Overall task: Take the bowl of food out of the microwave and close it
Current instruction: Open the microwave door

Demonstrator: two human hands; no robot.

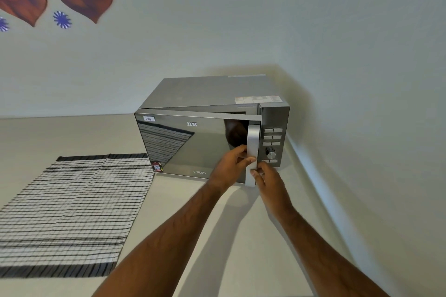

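Both of my hands meet at the silver door handle (pixel 251 152) of the microwave (pixel 212 128): my left hand (pixel 229 166) curls around its left edge, fingers tucked behind and thumb across the front, while my right hand (pixel 266 178) pinches the lower part of the handle from the right. The mirrored door (pixel 193 144) stands slightly ajar, a dark gap showing along its top edge; the bowl of food is not visible through that gap or the reflective glass. To the right of the handle sits the control panel (pixel 274 142) with its buttons and round knob. The microwave rests in the corner of a pale worktop (pixel 217 236), with a black-and-white striped cloth (pixel 72 210) lying flat to its left.
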